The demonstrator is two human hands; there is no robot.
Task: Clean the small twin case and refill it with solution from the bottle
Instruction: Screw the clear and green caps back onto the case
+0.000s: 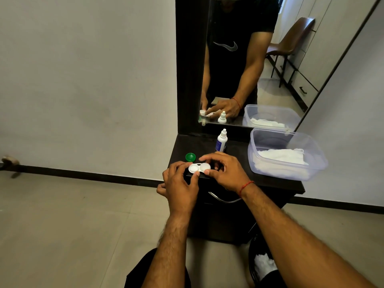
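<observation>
Hands on small white plastic twin case [199, 168].
Open well (uncapped) pinched by left hand [180, 183], the other by right hand [225, 171].

Soft, even room light, dark bench [245, 154] hard to see, lines bend at edges, mostly sharp

The bottle [221, 141] stands just beyond my right hand [225, 170], the green cap [190, 157] beyond my left hand [180, 183] — a tub [270, 140] walls off the right, bare tabletop [243, 161] between.
</observation>
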